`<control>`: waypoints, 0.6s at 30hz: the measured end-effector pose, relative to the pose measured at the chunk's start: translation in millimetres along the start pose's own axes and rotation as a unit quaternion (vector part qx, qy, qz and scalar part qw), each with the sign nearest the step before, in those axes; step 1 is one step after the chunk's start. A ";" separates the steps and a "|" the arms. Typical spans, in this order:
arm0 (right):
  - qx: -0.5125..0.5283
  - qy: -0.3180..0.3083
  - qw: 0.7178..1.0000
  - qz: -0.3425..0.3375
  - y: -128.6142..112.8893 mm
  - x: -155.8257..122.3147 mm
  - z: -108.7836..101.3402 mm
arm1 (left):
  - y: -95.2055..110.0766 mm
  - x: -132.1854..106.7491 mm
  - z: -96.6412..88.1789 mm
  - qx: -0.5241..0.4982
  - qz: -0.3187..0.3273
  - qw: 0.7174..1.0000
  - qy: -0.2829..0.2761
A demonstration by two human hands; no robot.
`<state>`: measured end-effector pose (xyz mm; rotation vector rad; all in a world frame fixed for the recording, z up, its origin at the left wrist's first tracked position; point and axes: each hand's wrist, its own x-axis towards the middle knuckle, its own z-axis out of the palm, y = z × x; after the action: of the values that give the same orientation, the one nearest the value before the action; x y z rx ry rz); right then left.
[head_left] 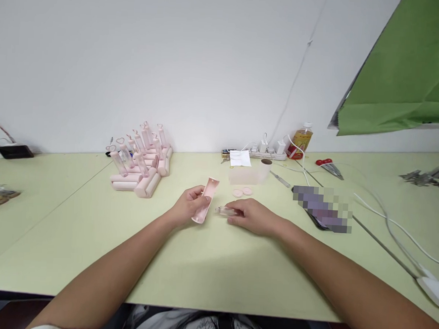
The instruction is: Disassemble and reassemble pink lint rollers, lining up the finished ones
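My left hand [189, 205] grips a pale pink half-shell [211, 190], a long trough-shaped plastic piece with its hollow side facing up, tilted above the table. To its right, my right hand [253, 216] is closed around a clear tube [222, 211]; one end of the tube pokes out toward the shell, and my fingers hide the rest. Shell and tube are close but apart. Just beyond my right hand, two small pink discs [237, 193] lie flat. Behind them stands a pale pink translucent box-like piece [243, 176].
Pink assembled pieces with upright clear tubes [137, 165] cluster at the back left. A phone [319, 210], cables and a screwdriver [280, 179] lie to the right. A power strip [268, 155], a drink bottle [301, 139] and red-handled pliers [330, 167] sit along the back.
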<state>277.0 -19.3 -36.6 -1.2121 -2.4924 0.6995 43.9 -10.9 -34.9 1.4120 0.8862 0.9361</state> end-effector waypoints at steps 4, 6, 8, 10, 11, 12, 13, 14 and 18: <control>-0.078 -0.014 0.997 0.003 -4.1 -1.3 0.9 | -6.6 1.6 -1.9 0.118 0.006 0.993 -0.004; -0.093 -0.021 0.995 0.010 -6.7 -1.8 0.8 | -7.4 1.2 -2.4 0.194 0.011 0.981 0.015; -0.100 -0.021 0.995 0.015 -9.0 -1.5 0.4 | -5.7 -0.1 -3.2 0.275 0.013 0.961 0.037; -0.098 0.010 0.995 0.024 -10.8 -0.5 -0.2 | -1.8 -2.0 -3.9 0.347 0.006 0.937 0.042; -0.094 0.036 0.994 0.036 -11.7 0.2 -0.4 | 0.7 -3.0 -3.9 0.377 0.001 0.925 0.037; -0.090 0.063 0.993 0.052 -12.6 0.9 -0.5 | 3.2 -3.8 -3.4 0.406 -0.003 0.914 0.026; -0.090 0.088 0.990 0.071 -13.8 1.6 -0.3 | 5.6 -4.3 -2.4 0.433 -0.005 0.901 0.010; -0.095 0.107 0.986 0.091 -15.0 2.3 0.1 | 7.7 -4.4 -0.6 0.462 0.000 0.887 -0.005; -0.164 0.122 0.970 0.133 -20.1 6.2 2.6 | 10.4 -0.8 11.3 0.584 0.076 0.808 -0.005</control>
<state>258.9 -25.8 -27.8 -1.6607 -2.3215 0.1757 54.0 -16.6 -24.6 2.5502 1.4637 0.4264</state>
